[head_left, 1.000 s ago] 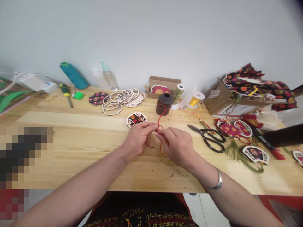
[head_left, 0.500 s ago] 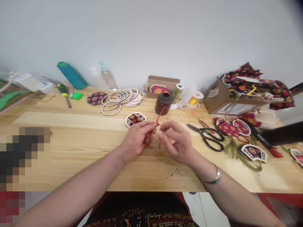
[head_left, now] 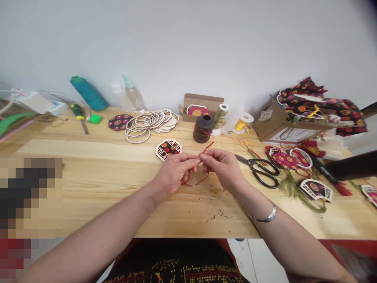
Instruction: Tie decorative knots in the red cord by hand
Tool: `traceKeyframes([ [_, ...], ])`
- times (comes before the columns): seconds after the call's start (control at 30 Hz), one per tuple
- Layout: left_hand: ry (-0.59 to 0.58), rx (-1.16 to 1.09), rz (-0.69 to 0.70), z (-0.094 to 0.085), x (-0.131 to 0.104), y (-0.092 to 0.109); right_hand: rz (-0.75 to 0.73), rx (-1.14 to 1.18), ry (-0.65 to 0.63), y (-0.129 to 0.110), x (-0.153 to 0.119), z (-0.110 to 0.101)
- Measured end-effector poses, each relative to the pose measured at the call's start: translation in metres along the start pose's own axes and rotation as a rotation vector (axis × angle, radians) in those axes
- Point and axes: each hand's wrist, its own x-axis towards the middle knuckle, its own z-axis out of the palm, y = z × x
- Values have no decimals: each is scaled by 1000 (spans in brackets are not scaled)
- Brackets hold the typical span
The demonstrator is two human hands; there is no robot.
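Note:
A thin red cord [head_left: 208,147] runs between my two hands, with its end sticking up past the fingertips and loose tails hanging below. My left hand [head_left: 179,169] is closed in a pinch on the cord. Fingertips touching it from the other side, my right hand [head_left: 221,167] also pinches the cord. Whatever knot or loop lies under the fingertips is hidden. Just behind my left hand lies an octagonal patterned piece with a pale cut-out frame [head_left: 169,149]. Black-handled scissors [head_left: 259,169] rest right of my right hand. A dark thread spool [head_left: 203,129] stands beyond the hands.
Pale cut-out frames [head_left: 150,124] are piled at the back left, near a teal thread cone [head_left: 89,93] and a screwdriver [head_left: 79,117]. At the right stand a cardboard box [head_left: 282,127] heaped with patterned fabric and a tasselled ornament [head_left: 315,191]. Dark scraps lie near the front edge.
My right hand has closed in against the left fingertips and now pinches the red cord. The cord's upper end has swung to the right, away from the dark spool.

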Motion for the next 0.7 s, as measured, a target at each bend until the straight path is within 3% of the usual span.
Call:
traceKeyframes([
  [0.7, -21, 29, 1, 0, 0, 0, -73, -189, 45, -2, 1, -4],
])
